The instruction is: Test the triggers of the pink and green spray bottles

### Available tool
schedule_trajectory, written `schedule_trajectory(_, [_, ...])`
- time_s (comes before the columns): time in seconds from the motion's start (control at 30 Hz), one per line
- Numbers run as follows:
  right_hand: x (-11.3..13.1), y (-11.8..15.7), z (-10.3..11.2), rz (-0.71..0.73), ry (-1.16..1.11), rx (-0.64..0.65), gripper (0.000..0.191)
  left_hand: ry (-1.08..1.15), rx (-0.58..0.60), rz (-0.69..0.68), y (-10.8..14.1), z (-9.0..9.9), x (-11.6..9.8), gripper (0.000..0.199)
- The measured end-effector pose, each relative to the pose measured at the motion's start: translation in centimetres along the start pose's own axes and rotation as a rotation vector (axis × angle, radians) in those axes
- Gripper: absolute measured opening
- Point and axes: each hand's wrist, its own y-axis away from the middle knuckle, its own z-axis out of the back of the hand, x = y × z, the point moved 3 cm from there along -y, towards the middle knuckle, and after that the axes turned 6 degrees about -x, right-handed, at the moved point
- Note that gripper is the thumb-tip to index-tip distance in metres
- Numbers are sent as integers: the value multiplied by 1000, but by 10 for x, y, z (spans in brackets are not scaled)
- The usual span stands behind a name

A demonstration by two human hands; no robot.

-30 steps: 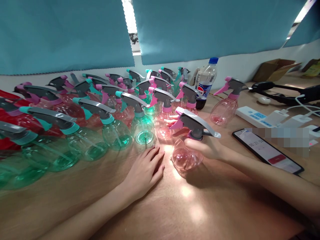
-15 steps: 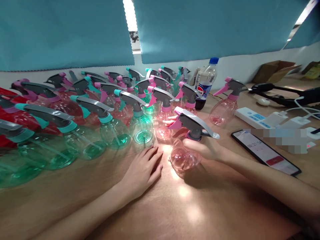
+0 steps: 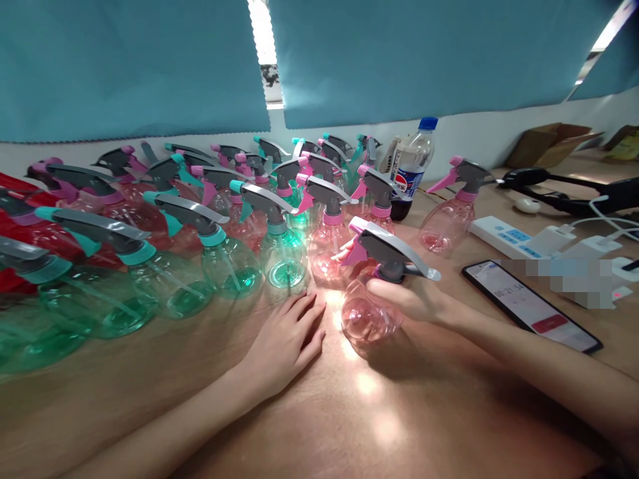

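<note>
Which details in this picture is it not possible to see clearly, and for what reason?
All in the head view:
- Fingers of the right hand: partly hidden behind the held bottle.
- Leftmost bottle: cut off by the left edge.
- Bodies of the back bottles: mostly hidden by front bottles.
- Phone: smallest text too small.

Left hand flat, right hand curled

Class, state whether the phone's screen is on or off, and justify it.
On: the phone shows lit digits and a red bar.
</note>
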Motion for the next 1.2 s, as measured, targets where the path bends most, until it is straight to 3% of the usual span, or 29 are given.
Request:
schedule_trajectory(0.53, [5,-2,-1,-1,27,-4,22,3,-8,8,0,0,0,40])
schedule_trajectory(0.63, [0,0,-1,-37,-35,-15,13,-2,7,9,0,1,-1,41])
schedule_trajectory(0.9, [-13,5,-2,-153,-17,6,13,-8,3,9,1,0,-1,41])
schedule_trajectory(1.2, [-9,4,0,-56,8,-1,15,-27,25,10,0,0,-1,42])
